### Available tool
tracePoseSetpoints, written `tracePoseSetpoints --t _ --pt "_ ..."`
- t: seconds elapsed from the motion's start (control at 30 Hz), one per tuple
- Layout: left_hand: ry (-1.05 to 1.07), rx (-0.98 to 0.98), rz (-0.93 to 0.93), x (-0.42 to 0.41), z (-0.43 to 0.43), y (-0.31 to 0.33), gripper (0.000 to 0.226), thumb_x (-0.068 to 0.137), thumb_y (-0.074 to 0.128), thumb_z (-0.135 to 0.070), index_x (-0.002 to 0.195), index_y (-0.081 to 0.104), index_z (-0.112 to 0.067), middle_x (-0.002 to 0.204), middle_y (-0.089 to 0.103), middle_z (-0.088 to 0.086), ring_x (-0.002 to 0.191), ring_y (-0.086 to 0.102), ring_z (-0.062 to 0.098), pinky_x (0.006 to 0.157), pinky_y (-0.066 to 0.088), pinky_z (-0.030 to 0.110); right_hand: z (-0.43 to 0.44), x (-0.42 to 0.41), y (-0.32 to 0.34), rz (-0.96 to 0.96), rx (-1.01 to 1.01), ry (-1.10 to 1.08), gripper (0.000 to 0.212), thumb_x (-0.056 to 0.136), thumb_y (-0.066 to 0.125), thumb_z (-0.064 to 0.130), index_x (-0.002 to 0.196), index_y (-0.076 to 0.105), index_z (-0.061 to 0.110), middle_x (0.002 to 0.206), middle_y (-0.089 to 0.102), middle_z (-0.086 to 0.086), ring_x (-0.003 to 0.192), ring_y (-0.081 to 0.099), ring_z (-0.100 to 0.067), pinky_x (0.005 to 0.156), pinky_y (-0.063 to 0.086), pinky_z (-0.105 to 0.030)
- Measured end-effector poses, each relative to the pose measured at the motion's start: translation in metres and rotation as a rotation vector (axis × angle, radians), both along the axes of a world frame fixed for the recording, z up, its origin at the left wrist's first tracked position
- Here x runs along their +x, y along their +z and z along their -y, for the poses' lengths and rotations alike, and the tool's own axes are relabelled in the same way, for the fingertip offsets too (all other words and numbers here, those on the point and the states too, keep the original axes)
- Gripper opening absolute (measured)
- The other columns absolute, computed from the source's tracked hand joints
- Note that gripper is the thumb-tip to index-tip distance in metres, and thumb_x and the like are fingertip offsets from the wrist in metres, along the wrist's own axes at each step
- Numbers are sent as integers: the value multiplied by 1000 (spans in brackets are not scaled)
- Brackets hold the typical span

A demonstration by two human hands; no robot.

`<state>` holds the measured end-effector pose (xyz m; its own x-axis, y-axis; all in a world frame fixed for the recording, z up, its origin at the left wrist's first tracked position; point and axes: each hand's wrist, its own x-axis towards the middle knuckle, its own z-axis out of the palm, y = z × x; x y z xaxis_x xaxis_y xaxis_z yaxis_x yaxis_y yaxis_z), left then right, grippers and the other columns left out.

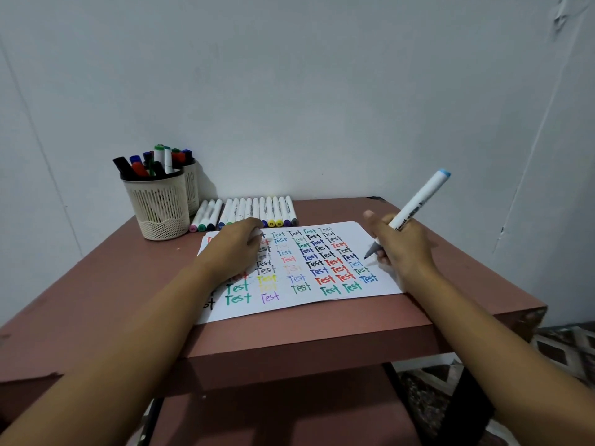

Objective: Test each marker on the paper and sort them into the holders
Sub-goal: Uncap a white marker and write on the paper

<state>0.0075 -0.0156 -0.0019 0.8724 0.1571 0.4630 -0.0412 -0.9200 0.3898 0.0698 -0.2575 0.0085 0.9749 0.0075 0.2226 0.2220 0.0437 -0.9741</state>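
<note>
A white sheet of paper (302, 304) lies on the table, covered with the word "Test" in many colours. My right hand (404, 249) grips a white marker (418, 201) with a light blue end cap, its dark tip just above the paper's right side. My left hand (236, 249) rests on the paper's left part, fingers curled around something small and white, probably the cap. Several white markers (254, 210) lie in a row behind the paper. Two cream mesh holders (161, 204) stand at the back left, the front one filled with markers; the second holder (192, 188) is partly hidden behind it.
The reddish-brown table (96, 300) stands against a pale wall (289, 91). Its front edge and right edge are close to the paper. Patterned floor (563, 349) shows at the lower right.
</note>
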Motion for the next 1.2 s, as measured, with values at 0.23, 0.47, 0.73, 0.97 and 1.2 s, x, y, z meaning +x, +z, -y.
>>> tracePoseSetpoints --t 0.23,0.47,0.73,0.97,1.2 --pt "-93 23 58 4 0 0 31 95 47 -15 126 52 -17 107 58 0 87 50 14 72 32 22 -27 7 23 -61 89 192 34 81 73 31 67 52 8 53 54 -6 45 47 -13 43 41 -20" --pt "-65 -47 42 3 3 0 20 90 58 -20 106 57 -7 86 62 7 85 57 24 72 42 31 -78 15 25 -112 153 337 20 86 49 3 66 52 4 61 54 -11 50 48 -13 44 41 -21" --pt "-127 -109 92 9 0 -1 24 87 63 -20 109 60 -9 69 52 -10 76 56 17 78 46 29 -105 21 9 -57 123 381 18 87 51 4 70 58 2 70 65 -19 52 55 -13 48 47 -20" --pt "-140 -129 116 10 2 0 22 88 62 -19 107 63 -8 70 54 -8 77 58 19 79 48 33 -108 19 6 -21 60 424 18 89 52 3 71 57 5 65 64 -10 53 56 -12 50 48 -21" --pt "-170 -68 208 8 3 0 21 89 61 -18 87 59 2 72 57 15 69 53 25 64 39 27 -107 17 2 28 -31 463 23 88 66 19 72 55 7 55 41 -1 46 38 -8 41 32 -19"
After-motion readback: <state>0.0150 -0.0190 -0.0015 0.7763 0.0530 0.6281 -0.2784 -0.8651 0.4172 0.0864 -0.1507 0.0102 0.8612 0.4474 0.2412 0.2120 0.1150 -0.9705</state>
